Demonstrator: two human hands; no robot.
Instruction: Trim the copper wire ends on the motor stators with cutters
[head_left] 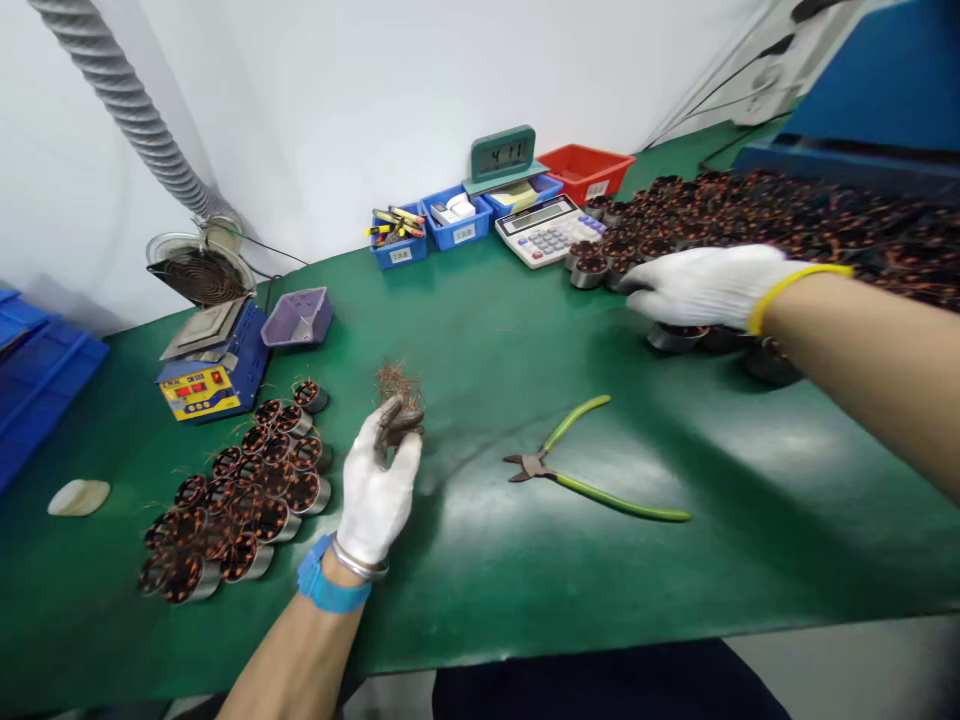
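My left hand [381, 478], in a white glove with darkened fingertips, is over the table with loosely curled fingers and a gap beside the thumb. Right beyond its fingertips lies a small heap of copper wire clippings [396, 382]; I see nothing held. My right hand [697, 285], gloved with a yellow cuff, reaches over the near edge of a large mass of wire-wound motor cores [589, 270]. Motion blurs its fingers, and their grip is unclear. Between the hands, green-handled cutting pliers [534, 466] lie with jaws apart. A smaller group of wound cores [274, 518] stands left of my left hand.
A blue solder pot [210, 372] stands under an extraction hose [127, 100], beside a purple tray [298, 325]. Along the wall are blue bins [401, 253], a clock [504, 155], a calculator [547, 232] and a red bin [589, 172]. A whitish pad [79, 497] lies far left.
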